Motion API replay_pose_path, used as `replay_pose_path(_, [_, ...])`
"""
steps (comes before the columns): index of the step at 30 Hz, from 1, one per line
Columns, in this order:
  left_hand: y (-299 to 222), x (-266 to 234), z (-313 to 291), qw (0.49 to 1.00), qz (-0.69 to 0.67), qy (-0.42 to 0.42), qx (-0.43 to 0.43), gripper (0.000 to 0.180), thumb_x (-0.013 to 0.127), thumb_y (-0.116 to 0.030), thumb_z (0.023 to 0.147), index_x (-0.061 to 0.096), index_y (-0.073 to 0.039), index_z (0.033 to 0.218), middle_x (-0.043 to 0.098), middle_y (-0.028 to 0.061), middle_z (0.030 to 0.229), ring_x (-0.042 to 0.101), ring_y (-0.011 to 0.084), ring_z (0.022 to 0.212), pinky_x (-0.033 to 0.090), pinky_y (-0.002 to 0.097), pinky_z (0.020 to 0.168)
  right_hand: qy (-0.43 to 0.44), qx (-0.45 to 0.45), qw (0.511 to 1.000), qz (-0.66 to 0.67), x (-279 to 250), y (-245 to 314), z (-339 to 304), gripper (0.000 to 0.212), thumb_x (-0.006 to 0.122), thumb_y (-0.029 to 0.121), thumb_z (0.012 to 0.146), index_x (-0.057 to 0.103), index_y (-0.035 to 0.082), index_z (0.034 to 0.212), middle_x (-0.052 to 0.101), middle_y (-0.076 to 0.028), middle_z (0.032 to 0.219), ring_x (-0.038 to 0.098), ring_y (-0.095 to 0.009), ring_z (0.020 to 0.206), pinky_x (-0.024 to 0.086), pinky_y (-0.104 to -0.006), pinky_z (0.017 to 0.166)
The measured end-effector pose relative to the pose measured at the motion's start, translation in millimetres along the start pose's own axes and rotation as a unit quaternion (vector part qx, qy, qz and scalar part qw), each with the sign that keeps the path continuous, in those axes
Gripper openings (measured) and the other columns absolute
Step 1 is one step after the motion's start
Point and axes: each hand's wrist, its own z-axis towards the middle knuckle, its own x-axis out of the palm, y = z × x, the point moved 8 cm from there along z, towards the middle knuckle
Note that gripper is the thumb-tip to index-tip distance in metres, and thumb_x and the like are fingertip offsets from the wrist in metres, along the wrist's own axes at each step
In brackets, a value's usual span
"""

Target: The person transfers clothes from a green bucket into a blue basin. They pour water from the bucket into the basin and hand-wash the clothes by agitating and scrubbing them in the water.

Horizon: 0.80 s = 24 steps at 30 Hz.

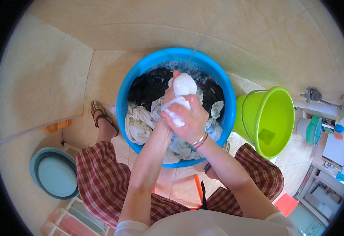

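Note:
Above a blue basin [122,131], my left hand [170,94] and my right hand [193,120] are pressed together around a wet, glossy white cloth [185,85]. One part of the cloth bulges out round at the far end; another white, sudsy part shows between the fingers of my right hand. My right fingers curl over it, while most of my left fingers are hidden behind it. Pale, wet laundry [140,128] heaps up at the near side of the basin. Dark fabric [150,88] lies in foamy water behind it.
A thin water stream [198,44] falls into the basin's far side. At its right leans a lime-green bucket [240,114] with a metal handle. Grey-blue basins [58,177] stand at left, a red container [286,204] at lower right. Tiled walls [140,35] rise behind.

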Motion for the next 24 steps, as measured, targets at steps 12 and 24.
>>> replay_pose_path(12, [9.5, -99.5, -17.6, 0.921, 0.169, -0.344, 0.069, 0.042, 0.055, -0.041, 0.091, 0.063, -0.001, 0.101, 0.065, 0.0063, 0.091, 0.064, 0.0166, 0.081, 0.052, 0.0316, 0.072, 0.116, 0.207, 0.967, -0.087, 55.0, -174.0, -6.1, 0.025, 0.058, 0.033, 0.084, 0.065, 0.009, 0.087, 0.063, -0.015, 0.092, 0.062, -0.036, 0.076, 0.05, -0.0449, 0.067])
replay_pose_path(24, [-41.2, -120.0, 36.0, 0.671, 0.707, -0.181, 0.132, 0.081, 0.054, -0.003, 0.072, 0.026, -0.019, 0.146, 0.038, 0.0256, 0.134, 0.042, 0.0412, 0.121, 0.037, 0.0398, 0.101, 0.263, 0.178, 0.924, -0.212, 101.2, -221.5, -43.5, 0.051, 0.066, 0.04, 0.081, 0.054, 0.009, 0.119, 0.049, -0.021, 0.114, 0.052, -0.04, 0.104, 0.047, -0.0463, 0.085])
